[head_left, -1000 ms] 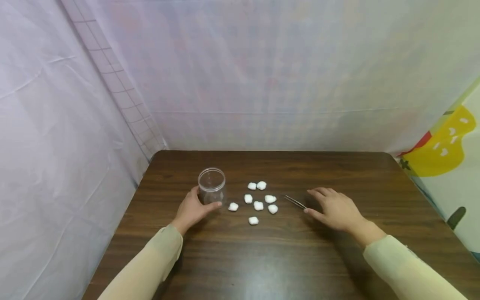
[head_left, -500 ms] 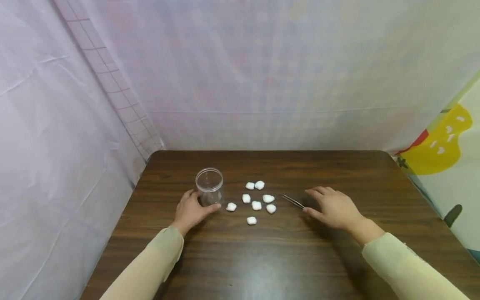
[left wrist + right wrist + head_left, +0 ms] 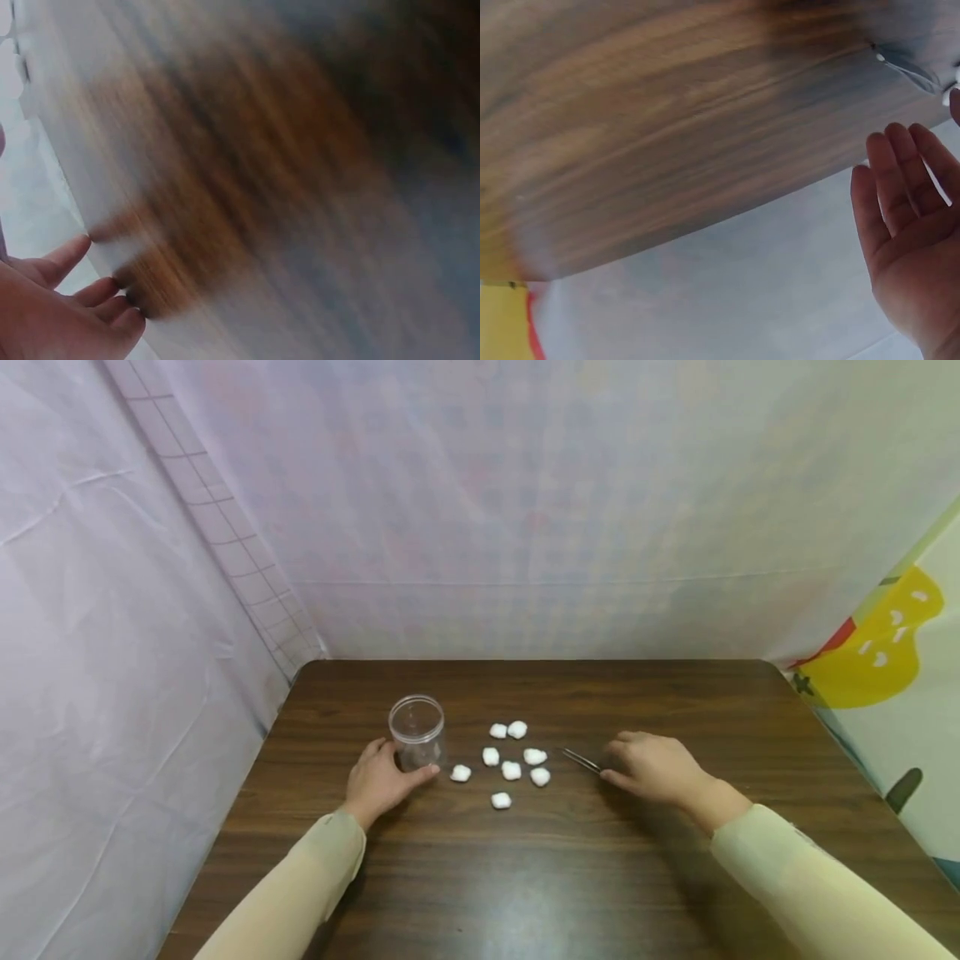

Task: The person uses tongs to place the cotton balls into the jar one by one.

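Observation:
A clear, lidless jar (image 3: 417, 718) stands upright on the left of the table. My left hand (image 3: 378, 783) holds it low, thumb along the front and fingers at its left side. Several white cotton balls (image 3: 512, 770) lie loose to the right of the jar. Metal tweezers (image 3: 581, 759) lie beyond them, tips pointing left toward the cotton. My right hand (image 3: 651, 768) is over the rear end of the tweezers, its thumb right at that end. In the right wrist view, its fingers (image 3: 889, 176) are extended and apart from the tweezers on the table.
The dark wooden table (image 3: 510, 860) has rounded back corners. A pale hanging sheet (image 3: 540, 527) closes off the back, and a white sheet (image 3: 97, 652) the left side. A yellow and red print (image 3: 870, 660) shows at the right.
My right hand has shifted slightly left over the tweezers' end, its fingers drawing in. The left hand stays at the jar. The whole head view has drifted a little.

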A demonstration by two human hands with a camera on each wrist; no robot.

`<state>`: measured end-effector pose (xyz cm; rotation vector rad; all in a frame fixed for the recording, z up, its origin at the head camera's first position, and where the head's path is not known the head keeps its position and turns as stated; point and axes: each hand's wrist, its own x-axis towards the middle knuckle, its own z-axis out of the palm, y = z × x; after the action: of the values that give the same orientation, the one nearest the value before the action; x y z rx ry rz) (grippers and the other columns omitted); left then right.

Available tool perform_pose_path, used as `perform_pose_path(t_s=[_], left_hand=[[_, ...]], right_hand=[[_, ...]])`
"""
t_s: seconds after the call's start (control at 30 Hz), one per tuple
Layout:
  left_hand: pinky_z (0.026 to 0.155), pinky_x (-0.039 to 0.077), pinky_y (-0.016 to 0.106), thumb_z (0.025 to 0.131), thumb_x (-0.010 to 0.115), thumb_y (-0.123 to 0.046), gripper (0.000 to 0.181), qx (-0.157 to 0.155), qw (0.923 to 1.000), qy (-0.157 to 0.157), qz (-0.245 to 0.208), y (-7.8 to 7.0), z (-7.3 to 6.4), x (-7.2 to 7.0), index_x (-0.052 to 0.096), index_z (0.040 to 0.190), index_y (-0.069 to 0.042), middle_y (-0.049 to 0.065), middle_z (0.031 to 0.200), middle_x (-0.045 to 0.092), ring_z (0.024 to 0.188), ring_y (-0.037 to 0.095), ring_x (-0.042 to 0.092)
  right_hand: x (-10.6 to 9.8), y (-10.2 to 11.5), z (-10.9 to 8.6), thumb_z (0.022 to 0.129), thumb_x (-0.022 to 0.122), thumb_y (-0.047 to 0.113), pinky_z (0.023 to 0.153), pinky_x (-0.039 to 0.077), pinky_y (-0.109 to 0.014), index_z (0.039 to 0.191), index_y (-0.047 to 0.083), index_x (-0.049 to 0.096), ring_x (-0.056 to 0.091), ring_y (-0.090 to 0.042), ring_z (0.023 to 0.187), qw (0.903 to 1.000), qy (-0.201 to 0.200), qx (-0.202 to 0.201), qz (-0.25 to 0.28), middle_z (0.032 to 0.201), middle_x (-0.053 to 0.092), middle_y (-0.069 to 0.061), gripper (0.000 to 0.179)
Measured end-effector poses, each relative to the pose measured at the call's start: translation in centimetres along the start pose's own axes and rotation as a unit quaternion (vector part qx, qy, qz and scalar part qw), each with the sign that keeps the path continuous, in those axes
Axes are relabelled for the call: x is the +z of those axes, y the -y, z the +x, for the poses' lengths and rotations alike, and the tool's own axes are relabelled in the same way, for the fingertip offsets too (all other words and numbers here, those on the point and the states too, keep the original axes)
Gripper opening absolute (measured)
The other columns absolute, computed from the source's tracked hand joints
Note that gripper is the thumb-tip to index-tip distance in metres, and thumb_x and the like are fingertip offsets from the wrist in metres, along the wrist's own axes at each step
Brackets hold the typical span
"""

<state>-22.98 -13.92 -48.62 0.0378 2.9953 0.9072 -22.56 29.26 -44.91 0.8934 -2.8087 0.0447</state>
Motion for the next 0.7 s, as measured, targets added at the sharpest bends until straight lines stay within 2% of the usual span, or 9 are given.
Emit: perform_pose_path(t_s=[0.3, 0.53, 0.7], left_hand=[[0.107, 0.030, 0.063, 0.082, 0.069, -0.067, 0.094, -0.001, 0.9999, 0.007, 0.008, 0.2, -0.2, -0.2, 0.047, 0.145, -0.001, 0.027, 0.149, 0.040, 0.138, 0.042, 0.034], [0.105, 0.032, 0.064, 0.081, 0.069, -0.068, 0.094, 0.001, 0.9999, 0.005, 0.013, 0.4, -0.3, -0.2, 0.048, 0.144, -0.001, 0.028, 0.148, 0.041, 0.137, 0.044, 0.036], [0.105, 0.033, 0.063, 0.081, 0.067, -0.070, 0.095, 0.010, 0.9997, 0.005, 0.022, 0.1, 0.0, 0.1, 0.048, 0.144, -0.001, 0.029, 0.147, 0.041, 0.137, 0.044, 0.036]], right_hand=[[0.1, 1.1, 2.1, 0.083, 0.080, 0.034, 0.051, 0.051, -0.042, 0.090, 0.012, 0.068, 0.058, -0.018, 0.063, 0.9988, 0.038, -0.027, -0.013, 0.080, 0.058, 0.001, 0.026], [0.4, 0.9, 2.7, 0.079, 0.083, 0.032, 0.056, 0.054, -0.043, 0.093, 0.010, 0.067, 0.064, -0.022, 0.068, 0.9976, 0.038, -0.054, -0.019, 0.088, 0.063, -0.004, 0.031], [0.5, 0.6, 2.6, 0.079, 0.083, 0.029, 0.060, 0.055, -0.042, 0.095, 0.008, 0.067, 0.063, -0.021, 0.069, 0.9968, 0.043, -0.066, -0.009, 0.089, 0.062, -0.005, 0.031]])
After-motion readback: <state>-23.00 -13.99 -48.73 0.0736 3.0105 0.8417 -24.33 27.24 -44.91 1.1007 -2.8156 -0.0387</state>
